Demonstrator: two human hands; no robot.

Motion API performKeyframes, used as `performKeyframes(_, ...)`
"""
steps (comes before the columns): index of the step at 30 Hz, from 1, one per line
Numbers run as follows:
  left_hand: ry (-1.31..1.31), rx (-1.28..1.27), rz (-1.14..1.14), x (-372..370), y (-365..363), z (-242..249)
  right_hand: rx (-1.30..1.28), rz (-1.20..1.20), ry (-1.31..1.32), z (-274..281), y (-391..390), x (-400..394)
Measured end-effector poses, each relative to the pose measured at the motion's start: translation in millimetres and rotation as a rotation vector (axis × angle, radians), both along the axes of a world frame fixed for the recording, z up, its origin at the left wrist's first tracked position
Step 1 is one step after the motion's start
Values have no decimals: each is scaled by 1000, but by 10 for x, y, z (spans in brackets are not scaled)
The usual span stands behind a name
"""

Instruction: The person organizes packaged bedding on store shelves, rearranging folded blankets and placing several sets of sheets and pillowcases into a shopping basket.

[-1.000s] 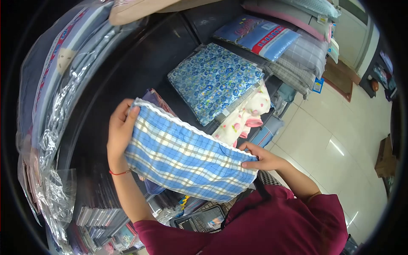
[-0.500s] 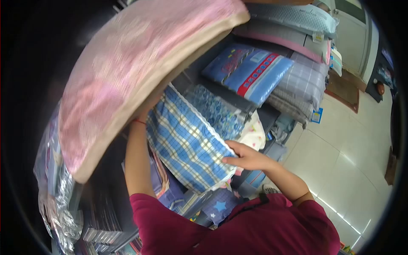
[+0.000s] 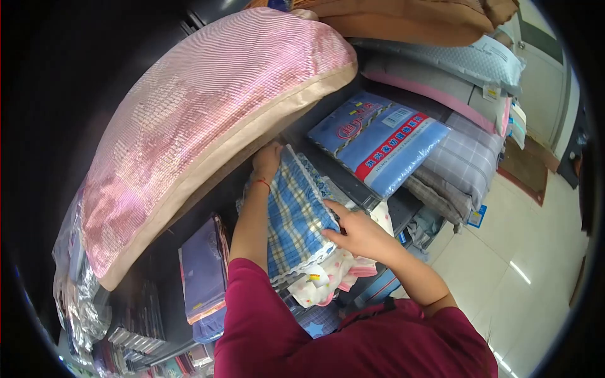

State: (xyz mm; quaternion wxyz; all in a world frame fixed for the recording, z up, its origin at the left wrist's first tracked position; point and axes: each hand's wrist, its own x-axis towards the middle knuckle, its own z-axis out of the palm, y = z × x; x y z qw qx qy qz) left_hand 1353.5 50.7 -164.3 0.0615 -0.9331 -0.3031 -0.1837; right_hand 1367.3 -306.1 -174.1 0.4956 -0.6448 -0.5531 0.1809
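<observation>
A folded blue plaid cloth (image 3: 295,217) with white lace edging lies across a stack of folded fabrics on the shelf. My left hand (image 3: 268,162) is closed at its far left corner, close under the pink cushion; the fingertips are partly hidden. On the near right edge, my right hand (image 3: 365,236) pinches the cloth, thumb lying on top. Beneath the plaid cloth, a white dotted fabric (image 3: 337,271) with pink edging and a small tag sticks out. Part of a blue floral packet (image 3: 322,184) shows behind it.
A large pink sequined cushion (image 3: 208,120) overhangs the left side. Behind are a blue plastic-wrapped pack (image 3: 378,142), stacked pillows (image 3: 463,151) and a brown cushion (image 3: 403,19). Folded purple fabrics (image 3: 205,268) sit at left. Tiled floor (image 3: 498,252) lies right.
The plaid cloth has moved right and down onto the stack and looks narrower. My left hand has come out from behind the pink cushion. The purple fabrics at left are more visible.
</observation>
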Motion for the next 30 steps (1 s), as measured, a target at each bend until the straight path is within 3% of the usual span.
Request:
performKeyframes(4,-131,-73,-301,-89,284,-112,-56,-59,-188,-11,-45,9)
performKeyframes(7,6,-287,-253,-381,834,-155,-52,-51,-81,39,-150,23)
performKeyframes(12,53,-521,-30,-982,762,-42,-9,-62,-3,-66,-169,42)
performKeyframes(14,-60,-340,-54,-955,709,-60,25,-74,20,-135,-182,33)
performKeyframes(16,-22,-141,-61,-903,552,7,56,-87,56,-192,-239,69)
performKeyframes(19,239,110,-3,-986,319,6,31,-109,151,-312,-422,142)
performKeyframes(22,230,341,-19,-963,278,-39,19,-180,142,-329,-545,184)
performKeyframes(25,96,57,-86,-848,-212,105,125,-196,105,-222,-563,155)
performKeyframes(28,313,-265,-79,-880,-430,-124,327,-113,32,-195,-462,30)
performKeyframes(30,352,-248,15,-998,-614,-118,331,-20,41,-228,-429,-65)
